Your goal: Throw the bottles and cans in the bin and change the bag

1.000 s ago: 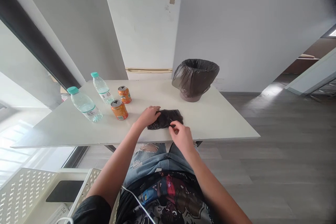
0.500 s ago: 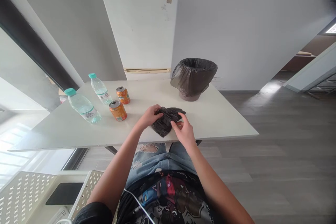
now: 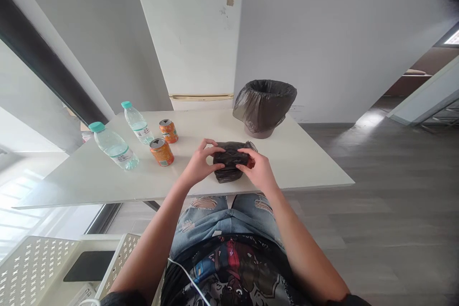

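Note:
A crumpled black plastic bag (image 3: 231, 155) is held just over the front part of the white table (image 3: 201, 124). My left hand (image 3: 201, 161) grips its left side between thumb and fingers. On the right side, my right hand (image 3: 258, 168) pinches the bag the same way. Something reddish shows by the right fingers, too small to name. Left of my hands stand two orange drink cans (image 3: 161, 151) and, farther left, two clear bottles with teal caps (image 3: 114, 146). A bin lined with a dark bag (image 3: 264, 105) stands at the back right of the table.
Behind the table is a white fridge (image 3: 193, 33) against a grey wall. A white perforated rack (image 3: 39, 267) stands at the lower left, with a dark flat panel in it. A white cable (image 3: 190, 279) hangs across my shirt.
The bag has turned from a pointed, slanted bundle into a compact, more level one. Both hands have shifted and now hold it from opposite sides.

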`<state>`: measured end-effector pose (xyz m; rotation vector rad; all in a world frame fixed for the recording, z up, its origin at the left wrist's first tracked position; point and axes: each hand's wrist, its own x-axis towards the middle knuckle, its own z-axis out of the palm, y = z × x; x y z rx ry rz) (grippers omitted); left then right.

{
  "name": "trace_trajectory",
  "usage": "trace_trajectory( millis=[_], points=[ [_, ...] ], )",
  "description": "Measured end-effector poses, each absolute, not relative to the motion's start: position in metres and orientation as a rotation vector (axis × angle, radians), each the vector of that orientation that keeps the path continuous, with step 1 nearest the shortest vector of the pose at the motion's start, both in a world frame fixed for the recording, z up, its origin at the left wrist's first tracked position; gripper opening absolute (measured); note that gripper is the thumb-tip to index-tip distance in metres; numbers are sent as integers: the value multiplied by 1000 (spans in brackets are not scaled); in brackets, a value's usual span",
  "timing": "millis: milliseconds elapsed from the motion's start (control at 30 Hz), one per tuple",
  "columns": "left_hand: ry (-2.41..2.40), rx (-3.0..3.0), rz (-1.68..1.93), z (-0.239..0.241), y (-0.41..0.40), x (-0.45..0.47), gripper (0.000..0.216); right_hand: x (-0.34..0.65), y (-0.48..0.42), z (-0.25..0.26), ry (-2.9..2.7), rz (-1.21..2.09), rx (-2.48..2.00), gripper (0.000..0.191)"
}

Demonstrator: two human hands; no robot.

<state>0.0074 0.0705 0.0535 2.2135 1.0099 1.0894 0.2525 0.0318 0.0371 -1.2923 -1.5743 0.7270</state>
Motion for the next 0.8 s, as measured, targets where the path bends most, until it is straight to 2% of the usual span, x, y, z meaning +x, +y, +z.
trace_trajectory(
  millis=[133,267,367,433,600,700,800],
  points=[
    [1075,2303,1162,55,69,11,9,251,36,40,-1758,444,-1314,25],
    [1043,2174,1137,58,66,15,14,244,32,45,-1827,36,-1308,15],
    [1057,2002,1077,56,66,16,12,243,29,51,-1854,-50,-1271,14],
    [1071,1915,1065,53,67,17,16,244,29,53,-1884,47,-1234,16],
    [1076,1672,999,49,66,20,41,244,40,45,-1721,655,-1217,21],
    [1092,1741,919,49,63,21,51,239,45,35,-1462,818,-1206,23],
    [1143,1914,869,47,65,19,52,235,45,27,-1177,1205,-1025,36]
  ],
)
